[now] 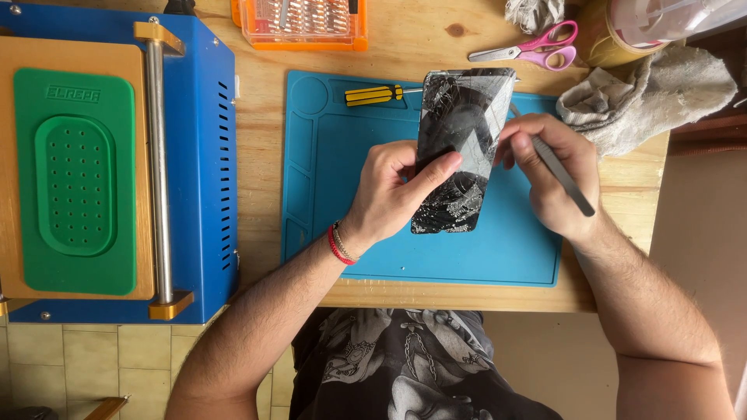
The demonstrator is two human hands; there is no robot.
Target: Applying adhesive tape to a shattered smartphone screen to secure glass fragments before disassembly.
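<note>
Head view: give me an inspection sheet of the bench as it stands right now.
Surface: wooden table with a blue work mat on it.
Job's things: phone with shattered screen, lifted above the mat; thin metal tool at its right edge.
Clutter: yellow-handled screwdriver, pink scissors, orange bit case, grey rag, tape roll.
Grippers: left hand grips the phone, thumb across the glass; right hand holds the tool.
Cables: nothing seen.
Surroundings: blue machine with green pad at left; tiled floor below.
</note>
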